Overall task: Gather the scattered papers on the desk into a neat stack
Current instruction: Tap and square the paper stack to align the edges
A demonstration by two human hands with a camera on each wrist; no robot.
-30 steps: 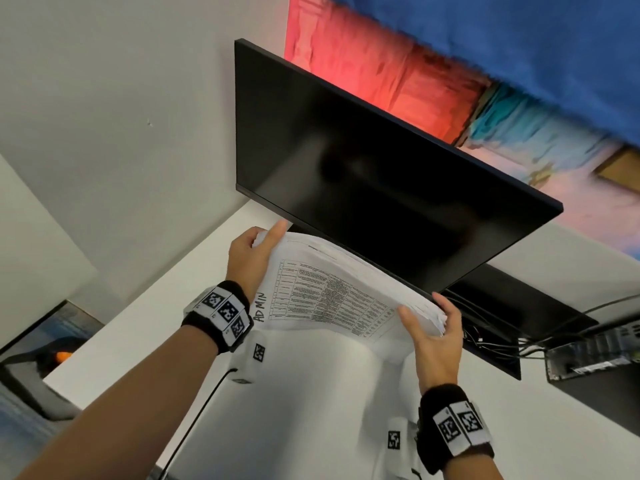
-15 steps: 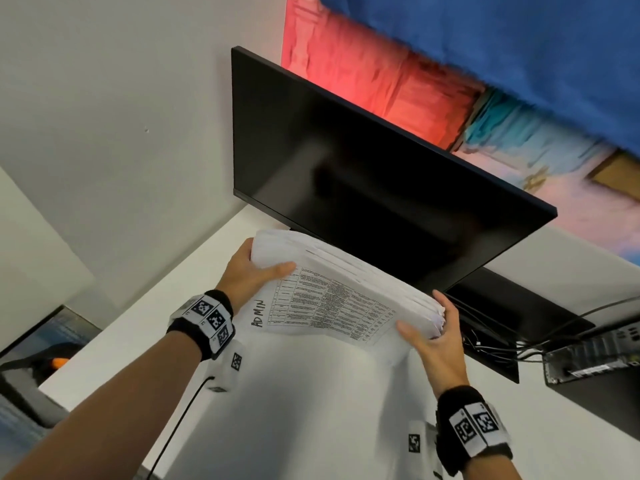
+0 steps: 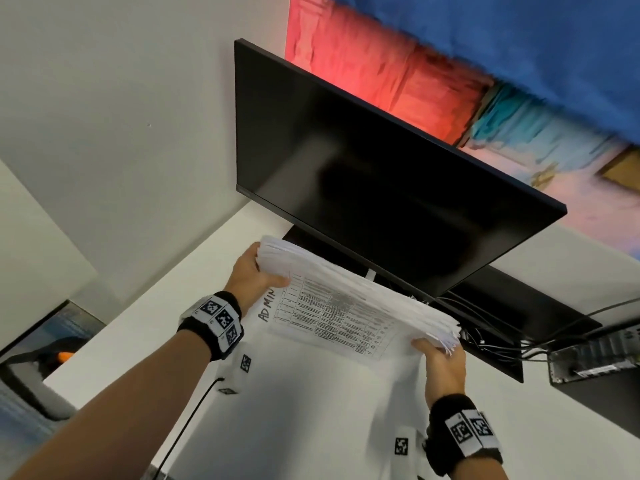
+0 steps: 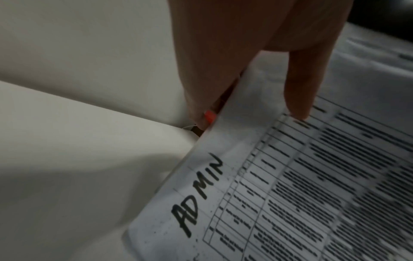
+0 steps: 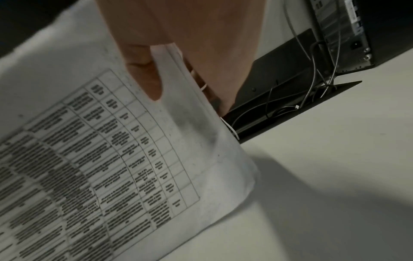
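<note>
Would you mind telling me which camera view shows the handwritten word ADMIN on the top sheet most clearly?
The left wrist view: the handwritten word fills much of the picture, large and sharp, beside the left hand. In the head view it is small yet readable. The right wrist view shows only the sheet's far end, not the word.

This is an office workstation: a wide black flat-screen monitor stands on a plain white counter, beside a small black desktop computer trailing dark cables, with printed table-form paperwork marked "ADMIN".
</note>
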